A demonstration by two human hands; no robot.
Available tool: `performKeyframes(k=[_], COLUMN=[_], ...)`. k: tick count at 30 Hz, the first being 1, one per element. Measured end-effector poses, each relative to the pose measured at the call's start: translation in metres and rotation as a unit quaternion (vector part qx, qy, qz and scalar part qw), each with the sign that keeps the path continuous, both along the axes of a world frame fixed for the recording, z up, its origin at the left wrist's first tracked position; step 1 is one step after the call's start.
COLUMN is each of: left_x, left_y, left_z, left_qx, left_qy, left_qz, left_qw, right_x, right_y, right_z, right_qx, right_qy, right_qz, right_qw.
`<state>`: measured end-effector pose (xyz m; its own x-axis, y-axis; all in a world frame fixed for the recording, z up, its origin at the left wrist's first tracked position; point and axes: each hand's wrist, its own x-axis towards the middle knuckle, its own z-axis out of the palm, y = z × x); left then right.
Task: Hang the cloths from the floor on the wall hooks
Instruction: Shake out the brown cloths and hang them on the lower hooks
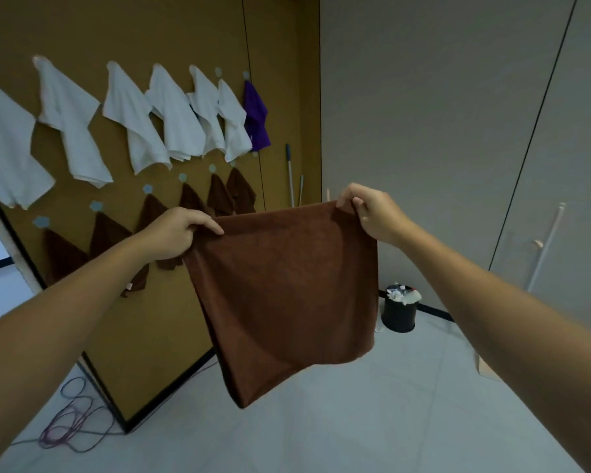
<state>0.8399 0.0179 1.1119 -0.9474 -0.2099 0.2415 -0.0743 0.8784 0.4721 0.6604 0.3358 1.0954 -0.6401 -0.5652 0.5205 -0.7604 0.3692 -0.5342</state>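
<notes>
Brown cloth [287,285] hangs spread in the air between our hands, clear of the floor and in front of the tan wall panel [123,29]. Our left hand [174,233] pinches one top corner between thumb and curled fingers. Our right hand [369,213] pinches the other top corner the same way, so the top edge runs nearly taut between them. On the panel, white cloths [181,114] and one purple cloth [256,114] fill the upper row, and brown cloths [219,196] hang from the blue hooks [41,221] of the lower row. We judge this cloth is picked up and opened out but not yet hung. Next we need a free hook, and from here we cannot tell which one is bare. Then we should bring one corner over that hook and let go only once it catches.
</notes>
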Motion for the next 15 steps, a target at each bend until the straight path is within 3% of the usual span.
performKeyframes(k=[6, 12, 15], left_x=[-0.110, -0.231, -0.295], left_y=[0.000, -0.018, -0.040], left_z=[-0.008, -0.018, -0.017], left_qx=[0.068, 0.025, 0.016], left_qy=[0.040, 0.099, 0.080], left_qz=[0.024, -0.004, -0.069], left_qw=[0.997, 0.995, 0.994], right_x=[-0.101, -0.198, -0.255], right_y=[-0.014, -0.034, -0.054], right_z=[-0.001, 0.003, 0.007], right_qx=[0.004, 0.031, 0.037], right_qy=[-0.008, 0.054, 0.066], right_qz=[-0.014, -0.012, -0.012], right_qw=[1.000, 0.998, 0.997])
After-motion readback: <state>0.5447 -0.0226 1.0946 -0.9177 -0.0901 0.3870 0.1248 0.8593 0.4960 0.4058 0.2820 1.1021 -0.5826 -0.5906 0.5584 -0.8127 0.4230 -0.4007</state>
